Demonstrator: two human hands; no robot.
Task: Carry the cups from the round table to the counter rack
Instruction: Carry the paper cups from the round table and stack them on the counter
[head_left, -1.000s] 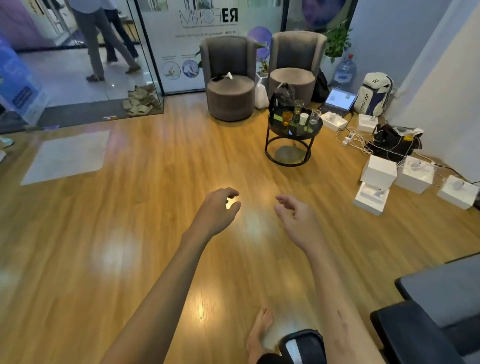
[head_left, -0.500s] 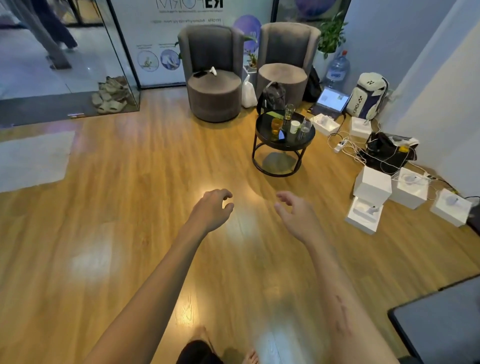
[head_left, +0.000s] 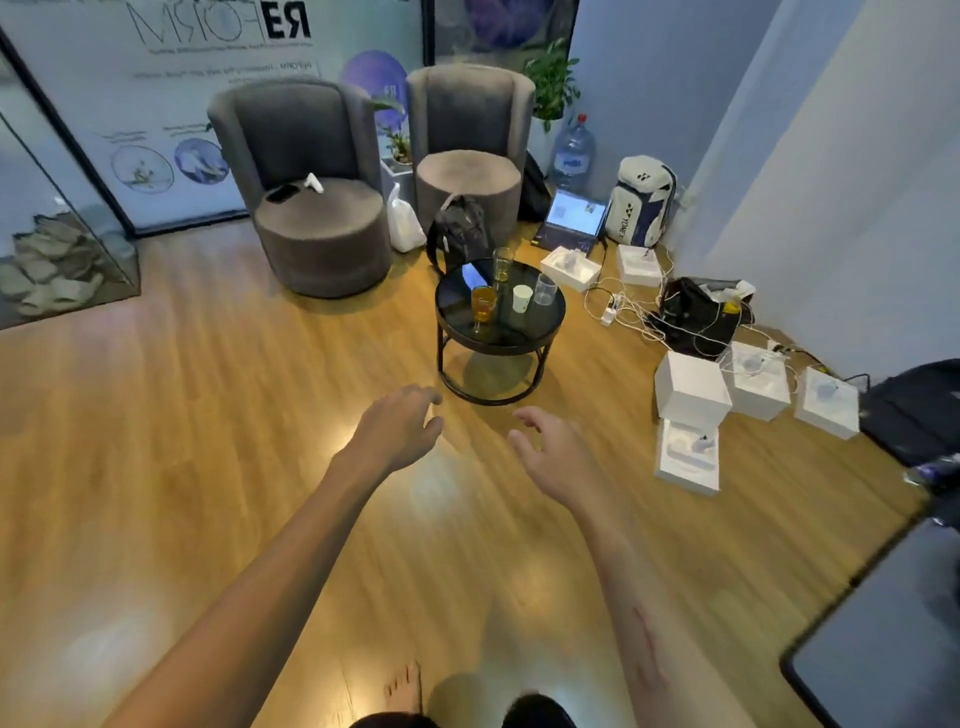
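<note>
Fingers of left hand (head_left: 400, 428) and right hand (head_left: 558, 457) spread, empty; I note four cups (head_left: 483, 304) untouched on table (head_left: 457, 332) at 12 o'clock.

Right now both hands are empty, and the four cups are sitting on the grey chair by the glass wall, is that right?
Not quite. The head view shows the cups on the round table, not on the grey chair. The rest is right: the left hand and right hand are empty.
</note>
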